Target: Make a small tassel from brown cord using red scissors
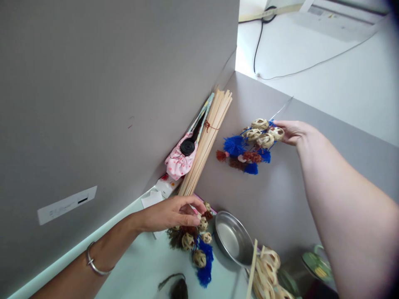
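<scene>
My right hand (293,131) is closed on a bunch of small woven balls (264,140) with blue and rust-brown tassels, lifted against the grey partition beside a thin wire. Below and to the left, my left hand (179,212), a silver bangle on its wrist, is over a second bunch of woven balls (199,258) with blue, brown and olive tassels on the pale green table. Its thumb and fingers are curved with a gap between them, close to the topmost balls. Whether the fingertips touch that bunch is unclear.
A metal bowl (234,237) stands right of the lower bunch. Bundled wooden strips (205,145) and a pink dotted pouch (181,160) lean in the partition corner. Curled pale strips (268,270), a green-lidded container (316,265) and a dark tassel (178,288) are nearer the front.
</scene>
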Demonstrator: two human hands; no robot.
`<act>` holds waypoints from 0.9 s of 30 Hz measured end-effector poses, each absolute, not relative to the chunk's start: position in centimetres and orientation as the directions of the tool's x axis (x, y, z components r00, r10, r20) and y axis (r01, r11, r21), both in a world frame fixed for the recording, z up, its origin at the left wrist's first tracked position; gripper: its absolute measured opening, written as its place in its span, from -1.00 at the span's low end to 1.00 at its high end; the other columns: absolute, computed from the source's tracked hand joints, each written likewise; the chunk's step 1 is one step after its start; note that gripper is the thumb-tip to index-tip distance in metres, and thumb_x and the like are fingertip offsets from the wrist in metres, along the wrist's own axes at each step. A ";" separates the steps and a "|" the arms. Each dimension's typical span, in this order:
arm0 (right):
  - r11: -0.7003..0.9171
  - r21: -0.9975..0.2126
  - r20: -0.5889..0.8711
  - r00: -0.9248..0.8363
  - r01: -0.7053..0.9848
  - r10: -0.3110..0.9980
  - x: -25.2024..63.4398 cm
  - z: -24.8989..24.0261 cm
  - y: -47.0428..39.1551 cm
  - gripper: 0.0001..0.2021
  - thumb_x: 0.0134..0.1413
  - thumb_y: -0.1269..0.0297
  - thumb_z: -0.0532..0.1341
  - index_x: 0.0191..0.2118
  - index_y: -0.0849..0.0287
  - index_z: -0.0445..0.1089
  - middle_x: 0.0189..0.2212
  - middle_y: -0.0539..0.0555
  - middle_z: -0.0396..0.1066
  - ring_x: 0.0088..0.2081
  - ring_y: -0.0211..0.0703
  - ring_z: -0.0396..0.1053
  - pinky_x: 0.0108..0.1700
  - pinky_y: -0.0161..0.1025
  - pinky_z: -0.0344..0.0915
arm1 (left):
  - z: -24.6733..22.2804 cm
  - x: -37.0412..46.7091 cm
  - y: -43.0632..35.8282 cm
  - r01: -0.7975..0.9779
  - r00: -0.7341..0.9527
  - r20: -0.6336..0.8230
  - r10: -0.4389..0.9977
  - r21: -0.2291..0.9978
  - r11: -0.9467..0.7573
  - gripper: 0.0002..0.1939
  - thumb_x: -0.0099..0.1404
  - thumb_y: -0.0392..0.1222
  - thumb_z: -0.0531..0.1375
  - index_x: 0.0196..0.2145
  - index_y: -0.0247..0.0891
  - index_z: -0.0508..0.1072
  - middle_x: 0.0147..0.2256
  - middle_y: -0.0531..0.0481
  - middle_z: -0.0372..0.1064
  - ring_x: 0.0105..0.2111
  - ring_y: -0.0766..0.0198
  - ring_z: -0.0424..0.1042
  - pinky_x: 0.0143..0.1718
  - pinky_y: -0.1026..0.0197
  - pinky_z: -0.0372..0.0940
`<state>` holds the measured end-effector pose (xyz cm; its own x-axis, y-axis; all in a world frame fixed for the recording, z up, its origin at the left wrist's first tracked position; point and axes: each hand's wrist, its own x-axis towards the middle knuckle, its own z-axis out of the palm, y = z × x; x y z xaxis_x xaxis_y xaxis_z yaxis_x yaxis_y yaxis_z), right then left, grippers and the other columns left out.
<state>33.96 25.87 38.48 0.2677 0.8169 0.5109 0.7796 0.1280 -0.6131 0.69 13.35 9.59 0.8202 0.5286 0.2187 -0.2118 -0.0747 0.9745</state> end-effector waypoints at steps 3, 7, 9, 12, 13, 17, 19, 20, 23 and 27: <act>0.020 -0.724 0.373 0.366 0.690 0.853 34.0 37.7 25.8 -0.87 -0.02 0.61 0.26 -0.51 0.31 0.43 -0.62 0.15 0.45 -0.52 -0.11 0.43 -0.43 -0.14 0.44 | 9.6 0.7 13.4 -0.209 0.823 0.209 0.528 0.976 -0.062 -0.61 0.27 -0.04 0.25 0.03 -0.17 0.42 -0.11 -0.06 0.43 -0.13 0.26 0.36 -0.18 0.28 0.22; 0.023 -0.768 0.397 0.448 0.640 0.801 33.9 36.5 25.6 -0.88 -0.01 0.59 0.28 -0.49 0.29 0.42 -0.64 0.03 0.41 -0.58 -0.24 0.37 -0.46 -0.26 0.37 | 9.6 0.6 13.4 -0.197 0.825 0.206 0.527 0.978 -0.074 -0.61 0.27 -0.04 0.25 0.03 -0.17 0.42 -0.13 -0.04 0.43 -0.14 0.28 0.36 -0.19 0.29 0.20; 0.041 -0.763 0.453 0.489 0.645 0.745 33.8 36.2 25.5 -0.87 0.02 0.56 0.29 -0.48 0.29 0.40 -0.65 -0.05 0.37 -0.60 -0.31 0.33 -0.49 -0.33 0.33 | 9.7 0.6 13.4 -0.197 0.823 0.206 0.529 0.978 -0.074 -0.61 0.27 -0.03 0.24 0.02 -0.17 0.42 -0.14 -0.04 0.43 -0.16 0.28 0.36 -0.20 0.29 0.20; 0.057 -0.749 0.533 0.548 0.660 0.644 33.8 36.0 25.2 -0.87 0.06 0.54 0.29 -0.46 0.29 0.37 -0.63 -0.12 0.31 -0.62 -0.39 0.27 -0.54 -0.41 0.27 | 9.7 0.6 13.4 -0.192 0.824 0.203 0.529 0.978 -0.077 -0.61 0.27 -0.01 0.24 0.02 -0.17 0.42 -0.15 -0.04 0.43 -0.18 0.28 0.36 -0.21 0.27 0.21; 0.064 -0.745 0.556 0.566 0.664 0.608 33.9 35.9 25.1 -0.86 0.05 0.54 0.29 -0.47 0.29 0.36 -0.64 -0.13 0.29 -0.62 -0.39 0.25 -0.55 -0.41 0.26 | 9.7 0.6 13.4 -0.192 0.825 0.204 0.527 0.978 -0.079 -0.61 0.27 -0.01 0.24 0.02 -0.17 0.42 -0.15 -0.05 0.43 -0.18 0.28 0.36 -0.22 0.27 0.21; 0.094 -0.736 0.615 0.604 0.670 0.507 34.5 35.3 24.0 -0.78 -0.01 0.56 0.27 -0.57 0.21 0.29 -0.70 -0.07 0.25 -0.62 -0.29 0.26 -0.55 -0.33 0.26 | 9.8 0.5 13.3 -0.198 0.829 0.213 0.517 0.977 -0.084 -0.62 0.27 -0.02 0.23 0.01 -0.17 0.42 -0.13 -0.05 0.42 -0.17 0.27 0.36 -0.22 0.27 0.20; 0.095 -0.733 0.611 0.589 0.674 0.529 35.0 34.5 23.2 -0.77 -0.06 0.55 0.29 -0.60 0.19 0.31 -0.71 -0.03 0.28 -0.61 -0.24 0.28 -0.54 -0.29 0.30 | 9.8 0.5 13.4 -0.200 0.830 0.215 0.514 0.976 -0.086 -0.61 0.27 -0.01 0.23 0.01 -0.17 0.42 -0.14 -0.05 0.42 -0.18 0.28 0.36 -0.21 0.27 0.20; 0.091 -0.729 0.603 0.575 0.678 0.553 35.3 34.0 22.9 -0.79 -0.09 0.53 0.30 -0.61 0.20 0.33 -0.71 -0.01 0.30 -0.62 -0.23 0.29 -0.54 -0.27 0.31 | 9.7 0.5 13.4 -0.201 0.830 0.217 0.514 0.976 -0.088 -0.61 0.27 0.00 0.23 0.01 -0.17 0.42 -0.14 -0.05 0.42 -0.18 0.27 0.36 -0.20 0.26 0.20; 0.082 -0.702 0.603 0.529 0.708 0.597 36.2 32.9 22.2 -0.86 -0.12 0.49 0.32 -0.59 0.21 0.40 -0.69 0.02 0.35 -0.63 -0.20 0.29 -0.55 -0.26 0.30 | 9.6 0.6 13.5 -0.211 0.829 0.229 0.511 0.973 -0.094 -0.61 0.27 0.00 0.23 0.01 -0.16 0.42 -0.13 -0.05 0.42 -0.14 0.24 0.36 -0.18 0.26 0.21; 0.098 -0.612 0.696 0.475 0.785 0.539 37.1 33.7 22.0 -0.94 0.01 0.40 0.26 -0.41 0.24 0.48 -0.58 0.08 0.44 -0.59 -0.19 0.32 -0.53 -0.27 0.30 | 9.5 0.7 13.4 -0.200 0.827 0.226 0.515 0.974 -0.106 -0.62 0.27 0.00 0.23 0.00 -0.17 0.42 -0.10 -0.06 0.42 -0.12 0.23 0.36 -0.18 0.26 0.21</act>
